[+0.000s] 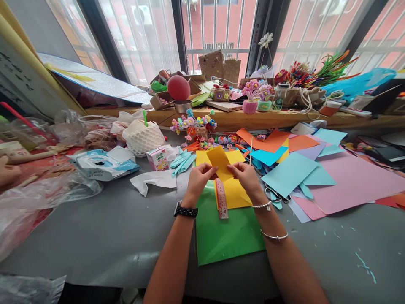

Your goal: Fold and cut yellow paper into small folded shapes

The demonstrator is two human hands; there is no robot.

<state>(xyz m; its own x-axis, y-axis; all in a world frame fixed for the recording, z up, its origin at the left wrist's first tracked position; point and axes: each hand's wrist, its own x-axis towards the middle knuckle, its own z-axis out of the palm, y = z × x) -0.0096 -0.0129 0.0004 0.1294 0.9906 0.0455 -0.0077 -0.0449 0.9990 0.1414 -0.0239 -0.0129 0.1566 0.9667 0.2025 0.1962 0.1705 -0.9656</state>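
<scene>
A small piece of yellow paper [220,162] is held up between both hands. My left hand [201,179] pinches its left side, thumb and fingers closed on it. The right side is gripped the same way by my right hand [245,177]. Beneath lies a larger yellow sheet [238,194], resting on a green sheet or folder [229,236]. A clear ruler with a red pattern [222,200] lies on the yellow sheet and reaches over the green. To the right, scissors [274,195] are partly covered by light blue paper [291,175].
Pink paper [357,181] and orange paper [268,140] spread on the right. At left are a wipes pack [103,164], a net-wrapped fruit [144,137], a small box [158,158] and a tissue [155,179]. Another person's hand [8,172] shows at the far left. Crafts line the sill [221,116].
</scene>
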